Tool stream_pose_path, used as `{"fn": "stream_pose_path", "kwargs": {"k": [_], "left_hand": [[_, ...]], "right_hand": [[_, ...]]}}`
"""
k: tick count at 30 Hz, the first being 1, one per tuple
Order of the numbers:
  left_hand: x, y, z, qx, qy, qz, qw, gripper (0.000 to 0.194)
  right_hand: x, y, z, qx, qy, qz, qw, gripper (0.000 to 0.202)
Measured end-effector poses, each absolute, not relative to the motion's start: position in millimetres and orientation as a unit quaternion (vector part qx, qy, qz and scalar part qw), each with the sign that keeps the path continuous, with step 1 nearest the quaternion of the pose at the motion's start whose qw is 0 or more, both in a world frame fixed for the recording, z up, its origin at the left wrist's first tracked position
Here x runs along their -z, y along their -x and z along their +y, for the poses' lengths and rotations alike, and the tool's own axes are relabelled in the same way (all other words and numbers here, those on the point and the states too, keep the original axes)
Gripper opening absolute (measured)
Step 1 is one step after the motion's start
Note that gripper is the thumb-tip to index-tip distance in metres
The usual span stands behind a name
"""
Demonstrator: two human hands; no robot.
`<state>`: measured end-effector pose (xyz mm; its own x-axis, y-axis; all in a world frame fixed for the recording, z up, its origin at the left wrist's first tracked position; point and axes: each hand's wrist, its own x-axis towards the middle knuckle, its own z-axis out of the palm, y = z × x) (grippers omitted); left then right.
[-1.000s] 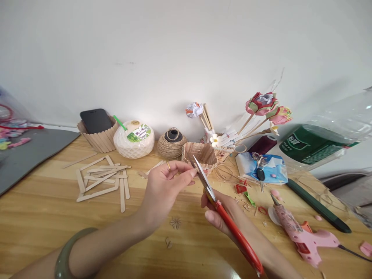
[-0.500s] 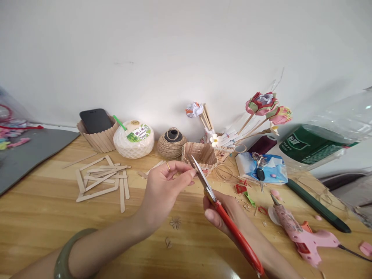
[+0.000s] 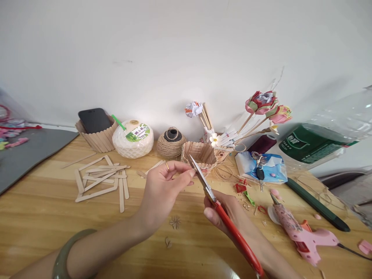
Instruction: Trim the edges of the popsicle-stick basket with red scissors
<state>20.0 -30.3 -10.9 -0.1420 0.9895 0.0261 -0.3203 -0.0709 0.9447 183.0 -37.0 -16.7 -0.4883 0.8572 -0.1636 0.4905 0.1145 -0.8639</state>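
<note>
Red-handled scissors (image 3: pixel 216 203) are gripped in my right hand (image 3: pixel 225 213), their blades pointing up and away, nearly closed. My left hand (image 3: pixel 162 190) is closed in a pinch, thumb against forefinger, right beside the blade tips. Whatever those fingers pinch is too small to make out. Just behind the blades stands a small box made of wooden sticks (image 3: pixel 203 153). On the table below my hands lie a small looped twine flower (image 3: pixel 174 222) and a small curled scrap (image 3: pixel 168 242).
Craft sticks (image 3: pixel 101 178) lie piled at the left. Along the wall stand a stick holder with a phone (image 3: pixel 95 120), a wrapped coconut (image 3: pixel 133 141), a twine ball (image 3: pixel 171 143) and paper flowers (image 3: pixel 261 102). A pink glue gun (image 3: pixel 308 236) and its cord lie at the right.
Hardly anything differs. Both hands and the scissors hold nearly the same pose, and the whole view has shifted very slightly.
</note>
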Motion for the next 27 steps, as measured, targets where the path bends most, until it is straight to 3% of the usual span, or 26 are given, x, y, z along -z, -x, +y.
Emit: {"fn": "stream_pose_path", "kwargs": {"k": [14,27], "left_hand": [[8,-18,-28,-0.609,-0.381,0.446,0.534,0.005],[1,-15,-27,-0.572,-0.391,0.496,0.524,0.005]], "right_hand": [[16,-182,-37,-0.424,0.519,-0.722,0.173,0.039],[12,-180,-38,-0.388,0.533,-0.734,0.164,0.037]]}}
